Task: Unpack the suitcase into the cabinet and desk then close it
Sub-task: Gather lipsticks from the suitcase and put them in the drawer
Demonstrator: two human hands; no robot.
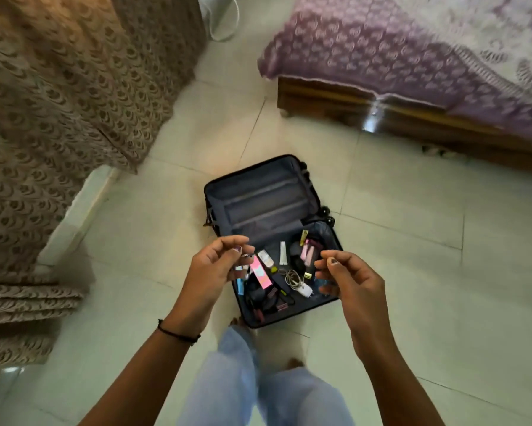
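Black suitcase (pixel 267 204) lying open, near half cluttered (tubes (pixel 282 253), cable (pixel 292 276))

Purple bedspread (pixel 397 56) and brown patterned fabric (pixel 58 103) flank pale tiles (pixel 412 272).

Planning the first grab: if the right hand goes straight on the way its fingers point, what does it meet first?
Probably the pink tubes in the suitcase; the right hand hovers above it, so depth is unclear.
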